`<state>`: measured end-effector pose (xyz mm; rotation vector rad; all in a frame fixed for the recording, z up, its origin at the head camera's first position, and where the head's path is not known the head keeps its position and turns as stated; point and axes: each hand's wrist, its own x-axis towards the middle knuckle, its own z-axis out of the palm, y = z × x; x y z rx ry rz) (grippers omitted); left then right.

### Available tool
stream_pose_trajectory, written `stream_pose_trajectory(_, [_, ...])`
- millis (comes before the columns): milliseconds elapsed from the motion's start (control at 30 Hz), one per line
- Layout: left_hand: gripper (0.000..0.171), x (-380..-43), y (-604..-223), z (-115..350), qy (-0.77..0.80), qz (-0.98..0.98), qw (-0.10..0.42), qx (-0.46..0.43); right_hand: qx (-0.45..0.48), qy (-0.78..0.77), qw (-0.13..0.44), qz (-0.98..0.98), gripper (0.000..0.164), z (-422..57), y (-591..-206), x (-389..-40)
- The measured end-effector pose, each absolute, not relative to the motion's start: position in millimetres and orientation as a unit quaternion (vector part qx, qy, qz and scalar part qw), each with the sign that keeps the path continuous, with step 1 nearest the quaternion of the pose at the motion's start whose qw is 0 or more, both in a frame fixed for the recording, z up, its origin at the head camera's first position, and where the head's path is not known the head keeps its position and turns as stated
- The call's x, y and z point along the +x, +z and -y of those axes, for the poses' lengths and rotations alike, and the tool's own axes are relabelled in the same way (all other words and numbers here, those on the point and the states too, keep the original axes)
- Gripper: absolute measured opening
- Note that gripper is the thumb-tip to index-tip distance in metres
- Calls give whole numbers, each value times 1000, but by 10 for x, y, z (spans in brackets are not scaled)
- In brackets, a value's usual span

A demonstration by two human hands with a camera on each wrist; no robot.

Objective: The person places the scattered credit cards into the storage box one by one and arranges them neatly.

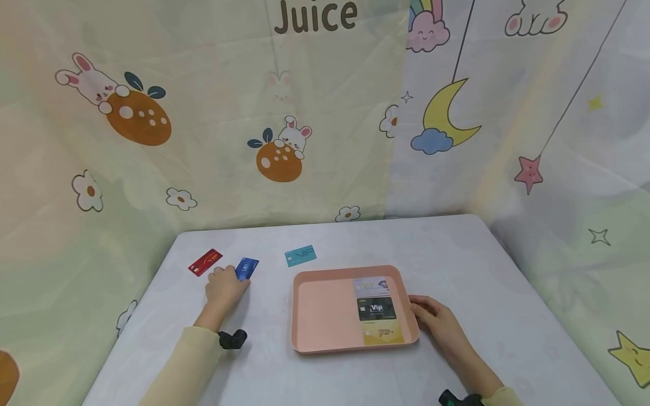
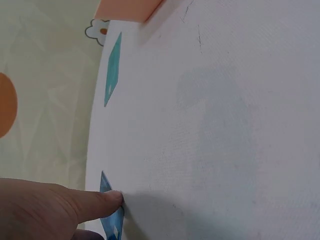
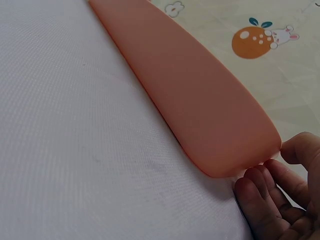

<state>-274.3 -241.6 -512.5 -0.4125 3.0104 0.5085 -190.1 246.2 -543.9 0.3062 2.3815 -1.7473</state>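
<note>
At the left of the table, my left hand point(image 1: 224, 288) pinches a blue VIP card point(image 1: 247, 268) between thumb and fingers. The left wrist view shows the thumb point(image 2: 102, 204) across that card's edge, with the other fingers mostly hidden. A red VIP card point(image 1: 205, 263) lies just beyond this hand, and a teal VIP card point(image 1: 301, 256) farther right. My right hand point(image 1: 440, 324) holds the right rim of a pink tray point(image 1: 325, 310), its fingertips against the outer wall. Inside the tray, a pale silver card point(image 1: 371, 286), a black Vip card point(image 1: 376, 308) and a gold card point(image 1: 383, 332) form a column.
The white table point(image 1: 264, 366) has rounded far corners. Printed fabric point(image 1: 213, 113) hangs behind it and along both sides. A black wrist camera point(image 1: 233, 339) sits on the left wrist, and another point(image 1: 459, 398) on the right.
</note>
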Motion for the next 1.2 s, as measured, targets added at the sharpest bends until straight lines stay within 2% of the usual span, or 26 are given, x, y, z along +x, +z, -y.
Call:
stream_pose_trajectory(267, [62, -2754, -5125, 2441, 191, -969, 24, -152, 100, -586, 86, -799, 51, -2466, -5447, -1901])
stream_pose_trajectory(500, [62, -2743, -5217, 2442, 243, -961, -28, -128, 102, -587, 87, -798, 51, -2468, -5461, -1900])
stream_pose_trajectory(767, [57, -2728, -5249, 2408, 299, -948, -54, -97, 104, -581, 83, -803, 49, -2472, -5477, -1919])
stream_pose_trajectory(1200, [43, -2680, -5247, 2364, 399, -908, -90, -93, 98, -582, 83, -803, 53, -2454, -5438, -1901])
